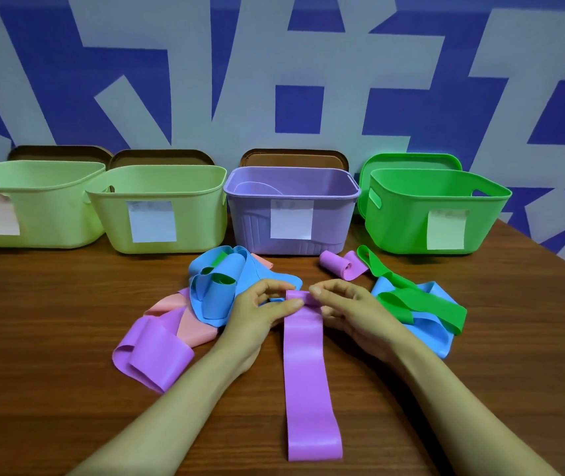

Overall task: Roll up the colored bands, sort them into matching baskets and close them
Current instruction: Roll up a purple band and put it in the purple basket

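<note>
Left hand and right hand both pinch the far end of the purple band, fingers curled on a roll that's just started. The rest of the band lies flat on the desk and runs toward the person, probably so it feeds in straight. A rolled purple band is parked just in front of the purple basket, not in it yet. Lids are propped behind the baskets, so the tops are open for drops. Loose bands are piled on either side, out of the rolling lane.
</note>
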